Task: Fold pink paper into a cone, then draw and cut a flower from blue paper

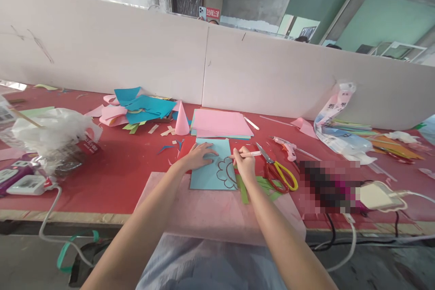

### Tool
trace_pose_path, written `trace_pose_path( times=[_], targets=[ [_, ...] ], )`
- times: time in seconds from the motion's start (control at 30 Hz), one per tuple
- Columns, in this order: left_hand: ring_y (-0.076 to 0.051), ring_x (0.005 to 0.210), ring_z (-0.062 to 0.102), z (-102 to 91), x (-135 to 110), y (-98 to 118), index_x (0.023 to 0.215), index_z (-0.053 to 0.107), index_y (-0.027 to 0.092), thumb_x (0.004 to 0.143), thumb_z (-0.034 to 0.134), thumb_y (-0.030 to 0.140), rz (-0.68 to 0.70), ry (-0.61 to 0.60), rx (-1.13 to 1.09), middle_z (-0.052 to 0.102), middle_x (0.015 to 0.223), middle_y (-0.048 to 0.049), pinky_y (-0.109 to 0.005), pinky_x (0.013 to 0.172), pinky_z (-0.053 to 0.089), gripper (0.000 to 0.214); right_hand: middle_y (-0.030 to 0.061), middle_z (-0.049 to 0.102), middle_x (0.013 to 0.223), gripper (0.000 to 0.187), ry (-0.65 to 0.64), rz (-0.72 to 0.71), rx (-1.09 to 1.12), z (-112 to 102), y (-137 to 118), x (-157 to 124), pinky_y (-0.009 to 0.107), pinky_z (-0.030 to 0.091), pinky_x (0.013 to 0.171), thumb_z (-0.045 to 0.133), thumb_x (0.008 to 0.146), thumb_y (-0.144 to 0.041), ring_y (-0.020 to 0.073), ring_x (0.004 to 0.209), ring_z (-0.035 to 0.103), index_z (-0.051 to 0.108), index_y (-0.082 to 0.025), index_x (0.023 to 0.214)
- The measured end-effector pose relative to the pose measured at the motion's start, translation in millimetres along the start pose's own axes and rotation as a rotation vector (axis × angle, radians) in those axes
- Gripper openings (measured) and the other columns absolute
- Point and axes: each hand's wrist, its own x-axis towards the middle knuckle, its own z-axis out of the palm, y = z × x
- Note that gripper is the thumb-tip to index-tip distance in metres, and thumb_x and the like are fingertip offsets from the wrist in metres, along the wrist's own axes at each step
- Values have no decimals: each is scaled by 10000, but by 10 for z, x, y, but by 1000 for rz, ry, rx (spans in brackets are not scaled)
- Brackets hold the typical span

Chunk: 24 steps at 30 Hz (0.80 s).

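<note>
A light blue sheet of paper (210,173) lies on the red table (129,176) in front of me, with a black scalloped outline (227,173) drawn on its right side. My left hand (199,155) lies flat on the sheet's upper left, fingers spread, pressing it down. My right hand (244,163) is closed around a pale pink pen (249,154), whose tip rests at the top of the drawn outline.
Red-and-yellow scissors (278,170) and a glue gun (287,147) lie right of my hand. A pink paper cone (181,120), a stack of pink sheets (220,124) and scraps of blue and pink paper (136,108) sit behind. Plastic bags lie at the left (50,133) and right (340,131). A white partition (204,63) runs along the back.
</note>
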Motion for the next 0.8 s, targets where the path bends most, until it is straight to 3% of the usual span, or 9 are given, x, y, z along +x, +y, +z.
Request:
trace_pose_path(
  times=[0.2, 0.37, 0.8],
  targets=[
    [-234, 1286, 259, 23, 16, -28, 1109, 560, 358, 795, 513, 321, 13, 9, 3, 316, 1399, 19, -454, 1067, 123, 320, -60, 476, 385, 315, -46, -5, -35, 13, 14, -6, 226, 399, 537, 468, 816, -407, 152, 472, 564, 351, -238, 576],
    [-228, 1279, 275, 28, 22, -42, 1106, 562, 362, 794, 515, 312, 25, 9, 6, 316, 1398, 24, -445, 1070, 121, 319, -58, 448, 367, 318, 26, -12, -79, 8, 16, -14, 226, 392, 536, 456, 817, -391, 167, 528, 604, 346, -240, 561],
    [-231, 1279, 274, 35, 23, -52, 1104, 563, 359, 794, 514, 314, 23, 10, 7, 314, 1398, 28, -439, 1068, 135, 317, -65, 422, 369, 308, 68, 33, -2, 3, -2, -11, 217, 377, 479, 469, 798, -394, 174, 532, 618, 323, -242, 574]
  ],
)
